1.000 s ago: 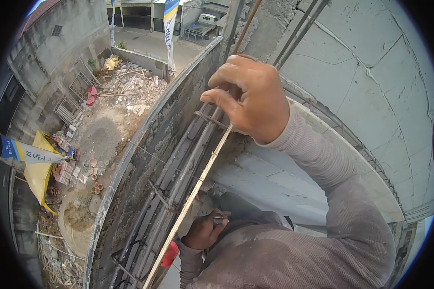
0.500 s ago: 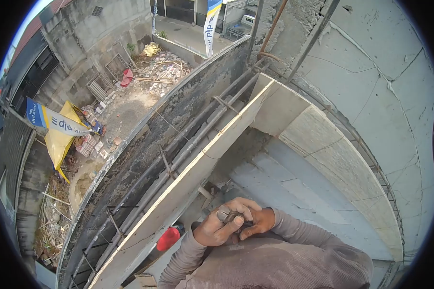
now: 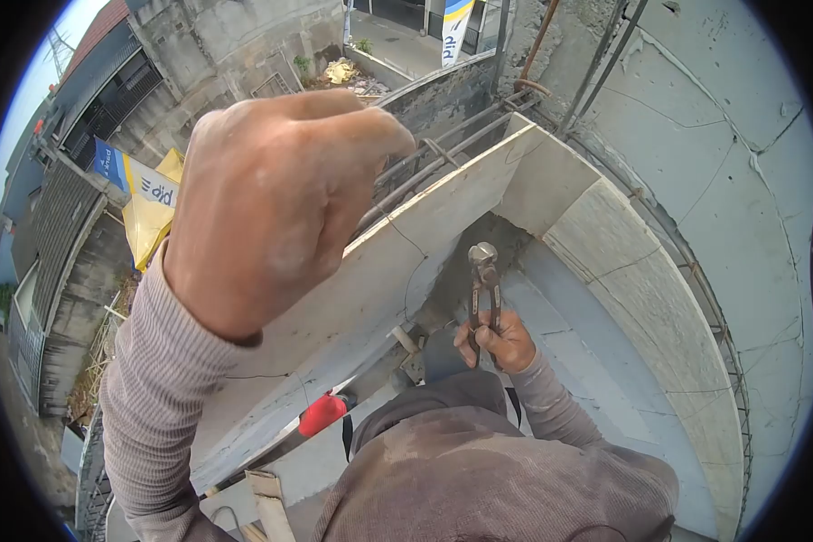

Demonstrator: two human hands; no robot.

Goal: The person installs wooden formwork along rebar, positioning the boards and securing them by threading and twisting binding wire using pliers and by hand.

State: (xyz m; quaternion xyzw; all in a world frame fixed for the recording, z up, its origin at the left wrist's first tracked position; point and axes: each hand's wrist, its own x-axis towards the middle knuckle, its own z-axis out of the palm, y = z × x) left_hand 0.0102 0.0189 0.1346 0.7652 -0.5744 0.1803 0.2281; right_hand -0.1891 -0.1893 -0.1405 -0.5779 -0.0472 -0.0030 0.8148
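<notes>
My right hand (image 3: 506,341) is closed around the handles of metal pincers (image 3: 483,271). Their rounded head points upward, away from my body, and the handles stand slightly apart. Large and close to the camera, my left hand (image 3: 275,203) is raised with its fingers curled into a fist. Whatever it may hold is hidden behind the fingers. Behind that hand runs a long formwork panel (image 3: 438,221) with thin wire hanging against its face. A second curved panel (image 3: 637,257) stands to the right of the pincers.
Steel bars (image 3: 447,149) run along the outer side of the panel. A red object (image 3: 322,415) lies below left, near a wood scrap (image 3: 269,501). On the right rises a grey wall (image 3: 741,181). Far below at left are a yellow canopy (image 3: 146,226) and a banner (image 3: 154,187).
My hands were together at my chest with the metal tool between them. Now the left is raised up and left, while the right holds the pincers upright, farther forward. The view has shifted.
</notes>
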